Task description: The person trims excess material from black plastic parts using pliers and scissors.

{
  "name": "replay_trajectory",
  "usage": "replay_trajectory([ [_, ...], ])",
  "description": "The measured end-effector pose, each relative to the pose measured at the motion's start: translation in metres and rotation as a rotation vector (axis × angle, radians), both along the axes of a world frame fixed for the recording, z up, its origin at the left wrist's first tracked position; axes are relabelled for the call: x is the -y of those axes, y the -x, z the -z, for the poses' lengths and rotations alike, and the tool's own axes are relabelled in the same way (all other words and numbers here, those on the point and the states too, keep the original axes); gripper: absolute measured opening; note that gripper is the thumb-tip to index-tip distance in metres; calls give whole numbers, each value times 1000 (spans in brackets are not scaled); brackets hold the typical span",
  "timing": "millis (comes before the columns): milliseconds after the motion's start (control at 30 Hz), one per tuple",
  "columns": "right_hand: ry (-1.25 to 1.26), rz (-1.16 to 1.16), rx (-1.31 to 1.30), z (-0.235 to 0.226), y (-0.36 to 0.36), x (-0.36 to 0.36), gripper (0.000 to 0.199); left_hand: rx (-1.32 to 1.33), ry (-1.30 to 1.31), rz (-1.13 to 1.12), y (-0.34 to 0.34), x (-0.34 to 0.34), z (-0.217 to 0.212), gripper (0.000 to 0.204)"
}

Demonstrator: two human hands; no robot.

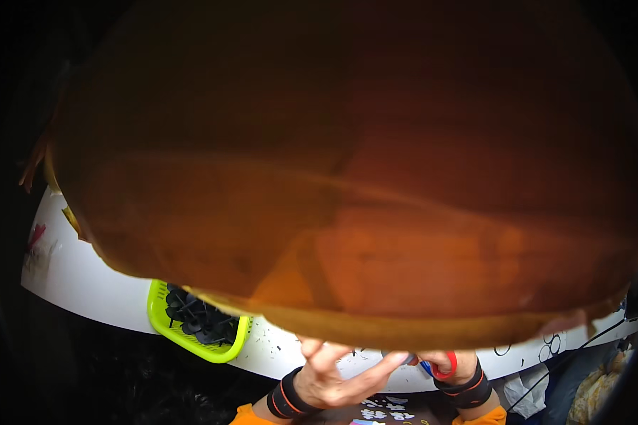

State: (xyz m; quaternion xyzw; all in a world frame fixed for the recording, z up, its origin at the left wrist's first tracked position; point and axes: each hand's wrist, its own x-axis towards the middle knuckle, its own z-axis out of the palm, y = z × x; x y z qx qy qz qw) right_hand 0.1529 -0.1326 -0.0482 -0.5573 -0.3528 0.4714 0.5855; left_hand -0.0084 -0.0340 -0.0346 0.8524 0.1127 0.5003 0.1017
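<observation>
Though part-hidden, left hand [333,383] near right [463,368]

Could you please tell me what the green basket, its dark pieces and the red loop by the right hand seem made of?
The green basket looks like moulded plastic, slightly glossy, with evenly coloured, slotted walls. The dark pieces may be matt plastic or rubber, given their dull black surfaces. The red loop seems smooth plastic, from its uniform colour.

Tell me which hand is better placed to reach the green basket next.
Probably the left hand: it is clearly nearer the green basket, which stands on its side. The right hand is farther off, with a red-and-blue item at it.
</observation>
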Motion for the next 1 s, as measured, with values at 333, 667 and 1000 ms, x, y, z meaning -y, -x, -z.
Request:
replay_trajectory([
  [333,-136,-34,-410,5,19,19,53,375,1076,748,-2,0,11,22],
  [667,-160,-143,-317,-1,24,21,66,538,1653,809,-6,16,21,29],
  [1000,-199,-167,-278,-8,19,21,69,224,1195,587,-5,10,20,30],
])
